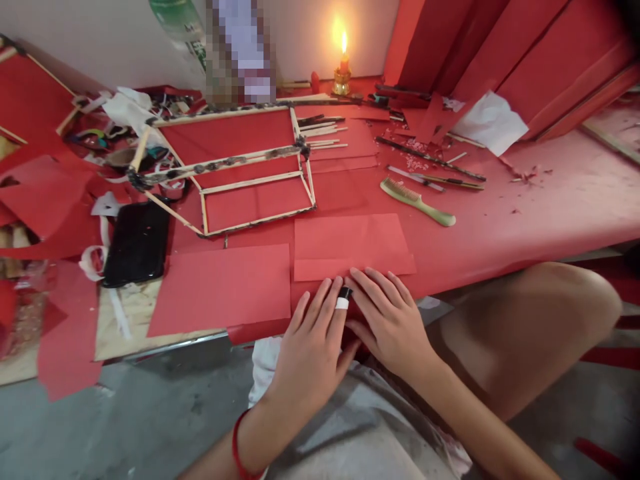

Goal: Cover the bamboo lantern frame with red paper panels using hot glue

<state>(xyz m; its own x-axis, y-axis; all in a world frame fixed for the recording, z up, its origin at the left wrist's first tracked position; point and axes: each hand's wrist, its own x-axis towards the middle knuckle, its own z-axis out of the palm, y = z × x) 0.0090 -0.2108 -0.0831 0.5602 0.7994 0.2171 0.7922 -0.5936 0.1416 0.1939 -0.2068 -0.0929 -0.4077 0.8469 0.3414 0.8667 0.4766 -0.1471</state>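
My left hand [313,343] lies with fingers stretched out at the table's near edge, by a folded red paper sheet [350,237]. One of its fingers wears a black and white band [343,298], and a red cord [239,443] circles the wrist. Beside it, my right hand [393,327] rests with extended fingers on the near edge of the same folded sheet. Both thumbs point inward, close to each other. A flat red paper sheet [225,287] lies left of my hands. Beyond it stands a frame of thin wooden sticks [255,179] with blackened joints.
A burning candle [344,63] stands in a gold holder at the back. A green comb [417,202], pens and dark sticks [430,159] lie to the right. To the left are a black phone [137,241], crumpled tissue [130,110] and paper scraps. My knee [540,333] is below the edge.
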